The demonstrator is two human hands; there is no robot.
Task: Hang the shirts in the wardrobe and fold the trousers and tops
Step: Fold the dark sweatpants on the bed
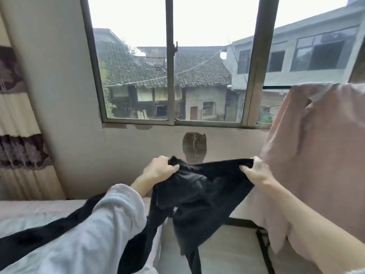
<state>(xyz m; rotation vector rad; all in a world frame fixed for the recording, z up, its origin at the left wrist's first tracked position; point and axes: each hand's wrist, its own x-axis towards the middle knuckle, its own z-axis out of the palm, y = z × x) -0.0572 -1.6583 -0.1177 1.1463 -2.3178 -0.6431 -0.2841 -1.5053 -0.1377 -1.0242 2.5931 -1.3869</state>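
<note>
**Black trousers held up at the top edge, both hands**

My left hand grips one end of the upper edge of the black trousers, fingers curled over the fabric and thumb underneath. My right hand pinches the other end of the same edge, fingers wrapped round the hem. The two hands are apart, and the edge sags slightly between them.

The trousers hang in the air in front of me, below the window. One dark leg trails down and left, passing under my left forearm in its pale grey sleeve, and lies across the bed. The rest of the garment drops straight down toward the lower middle of the view.

On the right, just beside my right hand, a pink cloth hangs in a broad sheet. At the far left stands a patterned curtain.
</note>
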